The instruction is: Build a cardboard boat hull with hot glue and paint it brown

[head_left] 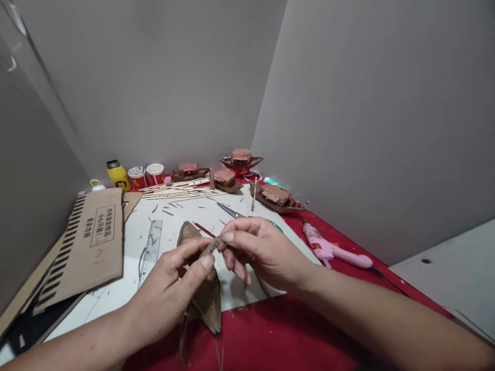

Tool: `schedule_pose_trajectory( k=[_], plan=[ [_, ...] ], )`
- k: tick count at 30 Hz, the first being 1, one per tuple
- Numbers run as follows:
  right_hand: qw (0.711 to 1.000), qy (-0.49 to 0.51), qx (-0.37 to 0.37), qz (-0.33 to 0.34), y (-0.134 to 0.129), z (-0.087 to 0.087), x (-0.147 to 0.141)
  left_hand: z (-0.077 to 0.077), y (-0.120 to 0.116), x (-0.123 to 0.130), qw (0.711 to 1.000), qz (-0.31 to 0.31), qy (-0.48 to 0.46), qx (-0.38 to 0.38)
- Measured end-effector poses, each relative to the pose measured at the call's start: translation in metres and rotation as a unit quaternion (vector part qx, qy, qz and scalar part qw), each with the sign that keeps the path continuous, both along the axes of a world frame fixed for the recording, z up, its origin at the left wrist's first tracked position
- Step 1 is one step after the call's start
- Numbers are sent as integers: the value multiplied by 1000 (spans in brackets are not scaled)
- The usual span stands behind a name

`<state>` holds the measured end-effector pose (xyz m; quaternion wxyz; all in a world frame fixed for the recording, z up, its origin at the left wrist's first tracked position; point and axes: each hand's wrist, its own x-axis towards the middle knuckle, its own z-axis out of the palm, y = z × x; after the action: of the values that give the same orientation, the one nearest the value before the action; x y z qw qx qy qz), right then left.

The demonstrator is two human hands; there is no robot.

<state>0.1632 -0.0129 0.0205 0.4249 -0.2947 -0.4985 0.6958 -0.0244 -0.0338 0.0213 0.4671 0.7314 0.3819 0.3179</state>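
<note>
Between my two hands is a small piece of corrugated cardboard [214, 245], its fluted edge facing up. My left hand [164, 288] is closed, with thumb and fingers pinching the piece from the left. My right hand [266, 250] pinches its right end between thumb and forefinger; the other fingers curl below. Under my hands lies a brown cardboard boat hull [209, 304], pointed at the near end and partly hidden by my left hand. A red pencil [203, 229] and scissors [229, 210] with a green handle lie just beyond, the scissors partly covered by my right hand.
At right on the red cloth lies a pink glue gun [334, 252]. Several finished cardboard boats, including one nearby [278, 198], stand at the back. Thin wooden sticks [181, 191], paper cups [155, 174], a yellow bottle [119, 176], a clear ruler [152, 242] and a printed cardboard sheet [104, 257] sit leftward.
</note>
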Motion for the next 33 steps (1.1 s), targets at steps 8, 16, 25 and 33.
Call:
schedule_pose_trajectory(
  k=[8,16,25,33],
  plan=[
    [998,7,61,26,-35,21,-2,12,-37,-2,999,15,-31,4],
    [992,-54,113,16,-57,15,-7,8,-71,2,997,59,-49,-21],
    [963,-122,238,10,-59,-18,-13,-11,-77,5,983,96,-118,-103],
    [919,-146,345,-123,-51,-38,-9,-21,-66,-1,943,39,-193,-269]
  ],
)
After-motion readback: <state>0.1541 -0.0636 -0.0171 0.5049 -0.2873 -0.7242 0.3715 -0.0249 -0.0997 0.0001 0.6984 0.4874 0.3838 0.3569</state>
